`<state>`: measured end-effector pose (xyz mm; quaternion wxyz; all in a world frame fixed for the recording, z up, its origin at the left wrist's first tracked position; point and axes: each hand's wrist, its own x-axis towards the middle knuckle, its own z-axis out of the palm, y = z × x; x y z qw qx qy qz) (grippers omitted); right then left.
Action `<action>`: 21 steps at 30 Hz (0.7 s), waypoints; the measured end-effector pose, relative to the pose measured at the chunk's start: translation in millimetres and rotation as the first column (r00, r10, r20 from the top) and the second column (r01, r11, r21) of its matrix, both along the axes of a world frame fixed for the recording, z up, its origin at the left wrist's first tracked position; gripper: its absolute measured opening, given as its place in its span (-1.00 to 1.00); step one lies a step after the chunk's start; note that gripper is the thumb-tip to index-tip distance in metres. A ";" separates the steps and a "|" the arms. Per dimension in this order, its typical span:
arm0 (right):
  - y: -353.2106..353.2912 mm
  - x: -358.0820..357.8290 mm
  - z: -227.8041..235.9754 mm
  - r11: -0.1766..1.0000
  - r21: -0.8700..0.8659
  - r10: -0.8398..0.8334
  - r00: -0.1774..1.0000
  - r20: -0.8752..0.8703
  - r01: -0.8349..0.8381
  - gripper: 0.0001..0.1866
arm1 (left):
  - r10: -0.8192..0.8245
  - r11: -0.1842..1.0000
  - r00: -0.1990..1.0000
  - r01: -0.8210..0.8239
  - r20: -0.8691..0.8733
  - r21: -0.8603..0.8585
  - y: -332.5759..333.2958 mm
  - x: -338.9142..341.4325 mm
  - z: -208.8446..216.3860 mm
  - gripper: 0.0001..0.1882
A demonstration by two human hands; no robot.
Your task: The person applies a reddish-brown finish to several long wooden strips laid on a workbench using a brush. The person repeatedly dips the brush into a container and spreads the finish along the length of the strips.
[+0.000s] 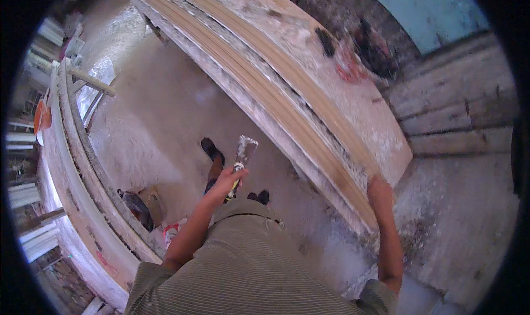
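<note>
My left hand [227, 183] is wrapped round the handle of a putty knife [245, 150]. The knife's wide blade points away from me and carries white paste or powder. To the right, my right hand [380, 191] is at the near end of a long brown grooved moulding strip [309, 88]; its fingers are blurred, and whether they grip the strip I cannot tell. A second grooved moulding strip [287, 124] lies alongside, nearer to my body. Both rest lengthwise on a long workbench [381, 133] smeared with white.
Along the left runs another long bench [72, 166] with pale strips and an orange object [42, 116]. A dark bag [137, 210] beside a cardboard box [152, 202] sits on the dusty floor [149, 122]. Red plastic [350, 66] lies on the right bench, near a plank wall [452, 105].
</note>
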<state>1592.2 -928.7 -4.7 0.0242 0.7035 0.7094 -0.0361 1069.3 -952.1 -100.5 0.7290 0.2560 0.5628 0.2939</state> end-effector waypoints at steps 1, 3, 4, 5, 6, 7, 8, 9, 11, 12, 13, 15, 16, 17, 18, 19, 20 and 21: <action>18.6 -29.3 -10.1 0.959 -0.281 0.044 0.954 0.297 0.043 -0.68 | -0.009 1.000 1.000 0.010 -0.025 0.015 15.4 -18.4 -4.9 -0.78; 83.7 -147.7 30.6 0.987 -0.060 -0.147 0.986 0.080 0.152 -0.73 | 0.005 1.000 1.000 -0.006 -0.021 -0.015 37.9 -65.8 -10.4 -0.76; 112.6 -205.9 60.4 0.977 0.025 -0.211 0.976 -0.047 0.213 -0.75 | 0.048 0.999 0.999 -0.048 -0.007 0.009 49.9 -85.1 -13.3 -0.75; 141.9 -259.3 91.4 0.955 0.053 -0.274 0.933 -0.233 0.293 -0.71 | 0.085 0.996 0.996 -0.085 0.002 0.032 59.2 -106.0 -14.1 -0.74; 161.3 -287.1 92.7 0.933 0.120 -0.266 0.875 -0.404 0.339 -0.71 | 0.092 0.992 0.996 -0.092 0.013 0.085 81.2 -123.4 -7.7 -0.73; 178.1 -299.3 63.1 0.937 0.163 -0.197 0.853 -0.484 0.309 -0.70 | 0.078 0.993 0.997 -0.080 0.019 0.083 98.8 -141.0 0.0 -0.73; 196.9 -309.0 22.6 0.950 0.198 -0.126 0.877 -0.464 0.241 -0.70 | 0.050 0.997 0.998 -0.052 0.032 0.062 113.5 -153.8 1.2 -0.73; 211.6 -318.9 -14.9 0.991 0.118 -0.037 0.975 -0.220 0.065 -0.69 | 0.014 0.999 0.999 -0.016 0.044 0.051 126.0 -171.3 2.8 -0.72; 254.6 -350.5 -45.4 0.985 -0.075 0.159 0.985 0.064 -0.154 -0.67 | 0.000 0.994 0.998 -0.007 0.058 0.108 154.9 -214.8 3.9 -0.72; 276.0 -383.0 -39.7 0.996 0.039 0.088 0.994 -0.058 -0.086 -0.67 | 0.021 0.992 0.998 -0.028 0.056 0.123 165.3 -235.8 8.9 -0.72; 296.9 -413.0 -32.0 0.990 0.138 0.028 0.981 -0.191 -0.002 -0.67 | 0.075 0.987 0.997 -0.076 0.011 0.143 177.1 -257.7 13.8 -0.72; 336.3 -498.0 33.6 0.992 0.067 -0.047 0.819 -0.572 0.103 -0.65 | 0.166 0.979 0.982 -0.153 -0.091 0.131 181.7 -298.7 24.1 -0.73; 353.8 -543.2 67.7 0.987 0.014 -0.098 0.678 -0.728 0.158 -0.64 | 0.221 0.969 0.972 -0.210 -0.078 0.132 185.3 -320.3 21.0 -0.72; 370.7 -566.3 58.9 0.985 0.050 -0.068 0.645 -0.761 0.164 -0.67 | 0.247 0.961 0.968 -0.239 -0.046 0.141 194.3 -335.8 17.1 -0.72; 391.8 -578.4 21.0 0.988 0.125 0.022 0.710 -0.703 0.094 -0.70 | 0.261 0.955 0.965 -0.256 -0.012 0.147 203.9 -349.0 15.8 -0.72; 413.4 -585.4 -22.1 0.981 0.175 0.158 0.852 -0.499 -0.080 -0.72 | 0.258 0.952 0.966 -0.257 0.015 0.165 214.1 -361.4 19.0 -0.72; 438.1 -593.5 -54.8 0.961 0.081 0.276 0.931 -0.238 -0.264 -0.73 | 0.263 0.948 0.964 -0.266 0.037 0.178 222.4 -375.1 22.8 -0.72; 461.2 -610.8 -70.8 0.929 0.050 0.370 0.914 -0.164 -0.367 -0.73 | 0.291 0.935 0.955 -0.297 0.059 0.193 233.4 -389.1 25.4 -0.72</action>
